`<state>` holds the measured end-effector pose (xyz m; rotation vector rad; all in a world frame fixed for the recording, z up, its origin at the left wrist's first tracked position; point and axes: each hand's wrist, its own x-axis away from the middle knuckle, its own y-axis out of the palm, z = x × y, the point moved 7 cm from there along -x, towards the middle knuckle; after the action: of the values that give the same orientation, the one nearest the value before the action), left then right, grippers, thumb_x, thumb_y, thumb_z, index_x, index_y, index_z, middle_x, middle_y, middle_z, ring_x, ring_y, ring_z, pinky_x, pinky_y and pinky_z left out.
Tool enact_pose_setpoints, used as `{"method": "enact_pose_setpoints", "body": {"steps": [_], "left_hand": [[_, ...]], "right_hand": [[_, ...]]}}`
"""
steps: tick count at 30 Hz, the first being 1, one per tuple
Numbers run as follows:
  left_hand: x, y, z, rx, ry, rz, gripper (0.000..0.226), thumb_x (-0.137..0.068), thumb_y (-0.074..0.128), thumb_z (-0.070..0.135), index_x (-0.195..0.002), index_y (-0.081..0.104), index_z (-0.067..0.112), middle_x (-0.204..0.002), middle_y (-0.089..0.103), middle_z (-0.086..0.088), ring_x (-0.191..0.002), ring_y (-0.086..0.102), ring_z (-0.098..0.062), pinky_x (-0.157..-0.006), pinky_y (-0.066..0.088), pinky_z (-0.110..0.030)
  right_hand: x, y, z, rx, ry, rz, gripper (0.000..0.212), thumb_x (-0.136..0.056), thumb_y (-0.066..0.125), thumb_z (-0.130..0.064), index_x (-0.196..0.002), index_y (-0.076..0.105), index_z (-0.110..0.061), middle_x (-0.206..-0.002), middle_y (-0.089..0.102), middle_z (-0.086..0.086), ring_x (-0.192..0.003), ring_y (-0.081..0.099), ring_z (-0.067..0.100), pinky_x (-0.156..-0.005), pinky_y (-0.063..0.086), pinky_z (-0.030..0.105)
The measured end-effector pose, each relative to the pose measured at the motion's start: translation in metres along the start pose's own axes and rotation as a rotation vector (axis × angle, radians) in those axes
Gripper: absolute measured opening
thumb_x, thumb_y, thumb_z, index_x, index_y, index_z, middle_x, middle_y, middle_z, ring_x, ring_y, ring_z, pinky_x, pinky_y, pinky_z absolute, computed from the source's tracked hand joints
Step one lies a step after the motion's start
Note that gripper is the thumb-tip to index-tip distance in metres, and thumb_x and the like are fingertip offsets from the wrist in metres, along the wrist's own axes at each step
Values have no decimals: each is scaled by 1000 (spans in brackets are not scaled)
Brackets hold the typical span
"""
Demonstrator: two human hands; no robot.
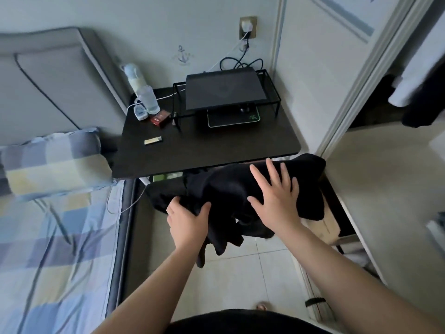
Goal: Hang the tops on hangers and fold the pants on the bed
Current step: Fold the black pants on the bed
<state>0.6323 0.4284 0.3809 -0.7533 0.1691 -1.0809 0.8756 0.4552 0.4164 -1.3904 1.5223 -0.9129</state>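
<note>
1. Both bare forearms extend forward from the bottom edge of the view, above the tiled floor [240, 273].
2. Left hand [187, 220]: fingers curled into the cloth, thumb opposed. It grips a fold at the near-left edge of the black garment [226, 186].
3. Right hand [277, 196]: palm down, fingers straight and spread. It rests flat on top of the garment and clasps nothing.
4. The black garment is a bunched heap just in front of the near edge of the tabletop [216, 145], to the right of the bed [48, 237]. One end hangs toward the floor. What supports it is hidden; a cardboard box [330, 225] shows at its right.
5. On the tabletop, a lighter [153, 141] and a red pack [160, 118] lie at the left. The print on the pack is too small to read.
6. A closed laptop [224, 90] sits on a wire stand [269, 92]. The pad [233, 119] beneath it bears a green emblem with no legible lettering.
7. An anchor sticker [182, 55] is on the wall behind.
</note>
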Motion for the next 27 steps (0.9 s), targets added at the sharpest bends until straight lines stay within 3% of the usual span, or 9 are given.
{"method": "enact_pose_setpoints", "body": {"steps": [4, 7, 10, 14, 17, 19, 23, 27], "left_hand": [[-13, 6, -2, -16, 15, -133, 23, -95, 58, 42, -97, 54, 19, -92, 64, 6, -93, 63, -25, -90, 52, -47], [-13, 2, 2, 57, 97, -162, 24, -100, 51, 32, -83, 49, 16, -75, 61, 4, -76, 60, -21, -73, 51, -38], [-12, -22, 4, 200, 193, -166, 28, -102, 49, 29, -75, 42, 22, -61, 50, 13, -59, 46, -7, -54, 37, -22], [-24, -79, 35, 337, 395, -166, 28, -103, 49, 27, -76, 46, 25, -59, 43, 16, -57, 39, -4, -55, 34, -19], [-31, -122, 65, 459, 523, -152, 24, -102, 49, 25, -79, 49, 16, -65, 42, 14, -64, 40, -6, -65, 38, -22], [-36, -153, 77, 552, 572, -137, 24, -101, 51, 25, -79, 50, 16, -65, 42, 15, -63, 39, -5, -63, 37, -19], [-43, -223, 86, 639, 687, -118, 24, -101, 52, 26, -76, 53, 25, -61, 41, 16, -58, 37, -3, -58, 34, -17], [-65, -307, 82, 831, 665, -23, 23, -102, 53, 25, -80, 59, 22, -63, 54, 11, -59, 47, -5, -55, 42, -20]], "right_hand": [[-22, -4, -25, 44, -49, 34, 59, -93, 65, -38, -148, 44, -38, -158, 38, -8, -149, 26, 24, -118, 15, 60], [-27, -1, -38, 26, -44, -6, 56, -95, 62, -40, -148, 45, -37, -155, 41, -10, -149, 25, 21, -120, 11, 56], [-23, 3, -56, 15, -86, -17, 56, -94, 63, -40, -147, 45, -37, -156, 40, -10, -150, 23, 19, -121, 9, 55], [-24, 6, -89, -25, -133, 1, 49, -95, 62, -34, -143, 51, -34, -148, 48, -11, -146, 32, 18, -120, 8, 56], [-31, -9, -126, -103, -165, 111, 33, -95, 61, -23, -128, 65, -29, -125, 66, -11, -127, 52, 17, -119, 12, 56], [-38, -28, -156, -137, -194, 195, 28, -94, 61, -14, -118, 70, -24, -111, 71, -9, -113, 61, 18, -118, 18, 52], [-40, -72, -220, -228, -274, 329, 26, -92, 60, -5, -113, 72, -16, -99, 74, -1, -91, 67, 28, -94, 47, 52], [-40, -108, -312, -327, -394, 362, 21, -98, 59, -16, -115, 71, -15, -99, 74, -1, -90, 69, 26, -79, 55, 44]]}}
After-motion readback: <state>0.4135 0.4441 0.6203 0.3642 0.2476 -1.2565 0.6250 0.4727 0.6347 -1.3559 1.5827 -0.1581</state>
